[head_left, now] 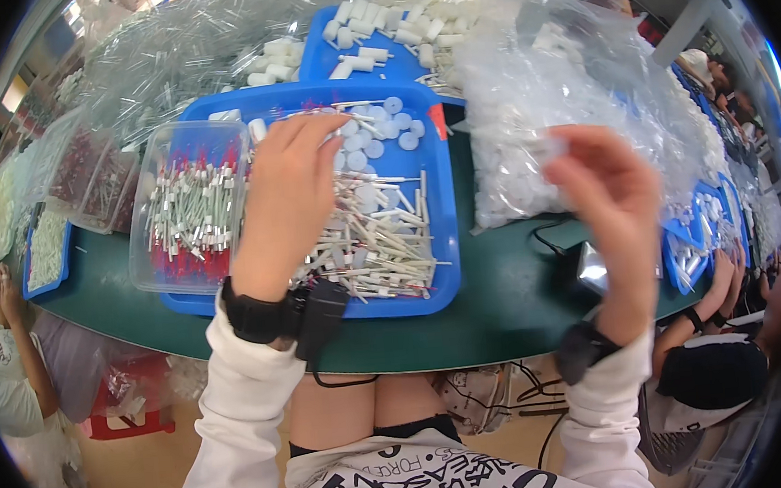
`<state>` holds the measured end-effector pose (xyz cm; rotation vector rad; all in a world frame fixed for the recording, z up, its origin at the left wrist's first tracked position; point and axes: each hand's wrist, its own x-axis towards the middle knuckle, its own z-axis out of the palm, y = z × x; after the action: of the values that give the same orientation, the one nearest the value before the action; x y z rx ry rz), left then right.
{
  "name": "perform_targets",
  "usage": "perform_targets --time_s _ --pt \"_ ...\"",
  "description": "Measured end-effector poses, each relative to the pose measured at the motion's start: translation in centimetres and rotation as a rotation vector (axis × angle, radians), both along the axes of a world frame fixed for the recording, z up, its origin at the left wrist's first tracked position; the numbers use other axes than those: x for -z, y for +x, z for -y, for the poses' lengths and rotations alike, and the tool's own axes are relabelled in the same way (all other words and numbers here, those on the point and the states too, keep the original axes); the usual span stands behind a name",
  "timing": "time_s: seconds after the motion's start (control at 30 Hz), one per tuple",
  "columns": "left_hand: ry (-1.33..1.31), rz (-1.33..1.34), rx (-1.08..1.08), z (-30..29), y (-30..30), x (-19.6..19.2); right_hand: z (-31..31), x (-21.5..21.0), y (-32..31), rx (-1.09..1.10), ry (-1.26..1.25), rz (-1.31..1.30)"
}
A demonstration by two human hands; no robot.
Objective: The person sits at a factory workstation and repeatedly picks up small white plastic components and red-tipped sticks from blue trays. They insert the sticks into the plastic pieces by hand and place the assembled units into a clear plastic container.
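My left hand (287, 192) is over the blue tray (445, 230), its fingers and thumb drawn together. White sticks and discs lie by the fingertips; what they pinch, if anything, I cannot make out. Under and beside it are a pile of thin white sticks (382, 258) and translucent white discs (374, 148). A clear plastic box (141, 254) of white-and-red sticks sits on the tray's left side. My right hand (615, 203), slightly blurred, is raised in front of a large clear bag (507, 97). Its thumb and finger pinch a small translucent white piece (553, 148).
Another blue tray (320, 43) with white cylinders stands behind, next to heaps of clear tubes (200, 39). More clear boxes (92, 180) and a small blue tray (34, 288) are at left. Other people's hands work at both sides of the green table (498, 327). A shiny metal object (592, 269) stands near my right wrist.
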<state>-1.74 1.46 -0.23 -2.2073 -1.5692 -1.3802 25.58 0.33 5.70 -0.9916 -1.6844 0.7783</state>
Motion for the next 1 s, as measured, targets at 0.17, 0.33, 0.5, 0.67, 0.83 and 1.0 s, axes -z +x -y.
perform_targets --time_s 0.17,0.33,0.5,0.67,0.83,1.0 --pt "-0.167 -0.283 -0.034 0.1 -1.0 1.9 0.1 -6.6 13.7 0.501 0.325 -0.042" --pt "-0.149 -0.308 -0.025 -0.3 -0.4 1.9 -8.7 -3.0 31.5 1.009 0.405 0.378" --pt "-0.111 -0.367 -0.025 -0.6 -0.7 2.2 -11.7 1.6 32.7 1.149 0.034 0.869" --pt "-0.084 -0.407 0.019 -0.8 -0.4 2.2 -11.9 1.8 32.7 1.168 0.066 0.88" --pt "-0.089 -0.441 0.02 -0.2 0.4 1.7 -7.6 -4.2 27.4 1.081 0.478 0.497" --pt "-0.086 -0.506 -0.139 0.1 0.7 2.5 0.6 -5.5 5.8 0.495 0.412 0.483"
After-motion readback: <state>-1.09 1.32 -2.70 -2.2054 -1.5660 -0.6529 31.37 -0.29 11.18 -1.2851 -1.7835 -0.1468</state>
